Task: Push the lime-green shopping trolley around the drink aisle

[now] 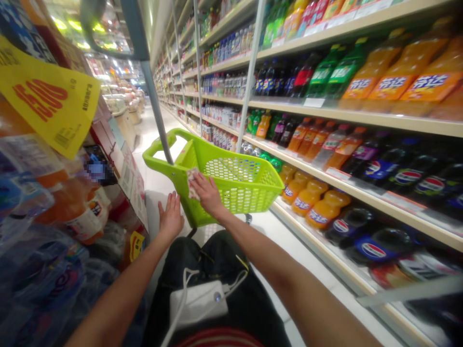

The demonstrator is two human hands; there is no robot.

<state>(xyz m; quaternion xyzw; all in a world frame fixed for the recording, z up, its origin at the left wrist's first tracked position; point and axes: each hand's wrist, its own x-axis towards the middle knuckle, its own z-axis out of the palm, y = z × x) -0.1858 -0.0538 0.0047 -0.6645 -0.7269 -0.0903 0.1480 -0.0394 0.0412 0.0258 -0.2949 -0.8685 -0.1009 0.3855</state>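
A green wheeled shopping basket (pixel 246 190) with a grid of holes in its sides stands on the floor in front of me. Its grey pull handle (pixel 156 106) is raised toward the upper left. Against the basket's near end, my right hand (pixel 209 195) presses a crumpled pinkish-white cloth (pixel 193 182), fingers laid over it. My left hand (pixel 171 216) is beside the basket's near left corner, palm turned toward it and fingers extended, with nothing in it. Whether its fingertips touch the green plastic is unclear.
Shelves (pixel 349 115) of soda bottles line the right side. Stacked bottles with a yellow price sign (pixel 48 94) crowd the left. A white power bank (pixel 198 303) with cables rests on my lap. Pale tiled floor (pixel 262 241) runs down the aisle.
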